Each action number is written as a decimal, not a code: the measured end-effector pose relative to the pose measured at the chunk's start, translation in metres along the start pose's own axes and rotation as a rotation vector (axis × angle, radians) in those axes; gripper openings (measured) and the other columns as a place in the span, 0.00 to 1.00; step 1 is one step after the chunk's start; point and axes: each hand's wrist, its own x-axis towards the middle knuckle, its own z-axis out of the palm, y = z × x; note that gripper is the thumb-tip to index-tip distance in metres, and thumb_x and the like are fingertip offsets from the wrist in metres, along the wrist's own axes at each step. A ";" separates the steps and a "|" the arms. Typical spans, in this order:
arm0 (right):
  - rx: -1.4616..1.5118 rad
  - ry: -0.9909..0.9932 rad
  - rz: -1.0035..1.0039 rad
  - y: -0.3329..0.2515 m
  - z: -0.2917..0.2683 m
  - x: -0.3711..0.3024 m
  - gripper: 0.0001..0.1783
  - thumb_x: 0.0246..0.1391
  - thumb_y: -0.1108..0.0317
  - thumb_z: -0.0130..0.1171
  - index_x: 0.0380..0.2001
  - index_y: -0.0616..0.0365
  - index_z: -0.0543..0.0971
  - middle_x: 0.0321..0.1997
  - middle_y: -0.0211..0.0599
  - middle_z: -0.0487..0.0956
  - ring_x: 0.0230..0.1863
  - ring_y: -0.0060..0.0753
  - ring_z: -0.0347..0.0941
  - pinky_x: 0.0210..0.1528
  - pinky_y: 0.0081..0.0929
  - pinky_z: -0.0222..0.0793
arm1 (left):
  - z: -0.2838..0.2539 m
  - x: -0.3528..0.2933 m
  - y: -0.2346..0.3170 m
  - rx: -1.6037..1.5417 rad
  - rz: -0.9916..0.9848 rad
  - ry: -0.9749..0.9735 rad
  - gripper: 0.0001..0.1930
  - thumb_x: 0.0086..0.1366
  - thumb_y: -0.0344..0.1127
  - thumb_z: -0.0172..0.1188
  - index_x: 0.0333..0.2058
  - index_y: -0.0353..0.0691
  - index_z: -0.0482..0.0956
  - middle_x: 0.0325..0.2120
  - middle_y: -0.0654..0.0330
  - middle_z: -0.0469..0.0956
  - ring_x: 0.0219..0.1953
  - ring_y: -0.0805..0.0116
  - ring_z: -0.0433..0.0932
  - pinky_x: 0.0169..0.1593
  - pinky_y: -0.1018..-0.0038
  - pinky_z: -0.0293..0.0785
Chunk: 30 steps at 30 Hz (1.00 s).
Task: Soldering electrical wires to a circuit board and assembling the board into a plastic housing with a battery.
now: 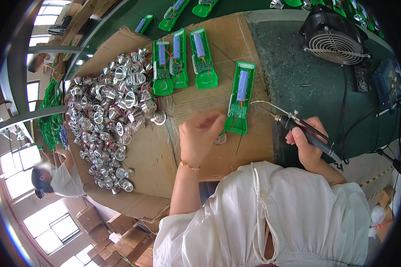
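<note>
My right hand [308, 153] is wrapped round a soldering iron [317, 142] with a thin curved metal tube along it. Its tip points left at a green housing [237, 125]. That housing lies on the cardboard and holds a blue cylindrical battery [242, 85], a green circuit board and loose red and black wires. Beside the housing's lower end, my left hand [198, 135] is closed, its fingertips blurred; what they hold, if anything, is hidden. Part of a small reflector cup [220, 139] shows just under this hand.
A large heap of silver reflector cups [116, 115] covers the cardboard's left side [153, 155]. Several similar green housings [205, 80] lie at the back. At far right stand a black fan [334, 42] and a blue powered box [387, 84] with cables. Another person [64, 173] works at left.
</note>
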 end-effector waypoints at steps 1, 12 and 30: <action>0.008 0.022 0.007 0.002 -0.003 0.001 0.09 0.52 0.72 0.55 0.31 0.65 0.68 0.21 0.40 0.76 0.21 0.22 0.72 0.24 0.19 0.70 | 0.001 -0.001 -0.004 0.088 0.004 -0.077 0.07 0.51 0.34 0.62 0.28 0.39 0.81 0.18 0.58 0.78 0.19 0.68 0.77 0.27 0.76 0.73; 0.055 0.188 0.120 0.022 -0.039 0.006 0.09 0.51 0.73 0.57 0.30 0.64 0.68 0.21 0.39 0.76 0.21 0.23 0.73 0.23 0.19 0.70 | 0.072 0.181 0.075 0.325 0.297 0.178 0.10 0.50 0.39 0.57 0.26 0.40 0.81 0.21 0.51 0.77 0.25 0.52 0.77 0.32 0.64 0.73; 0.051 0.253 0.095 0.033 -0.044 0.016 0.09 0.52 0.69 0.54 0.32 0.64 0.68 0.19 0.38 0.74 0.17 0.22 0.69 0.20 0.16 0.65 | 0.064 0.048 0.038 0.666 0.417 0.067 0.31 0.50 0.41 0.61 0.54 0.47 0.64 0.48 0.52 0.65 0.38 0.53 0.75 0.35 0.64 0.75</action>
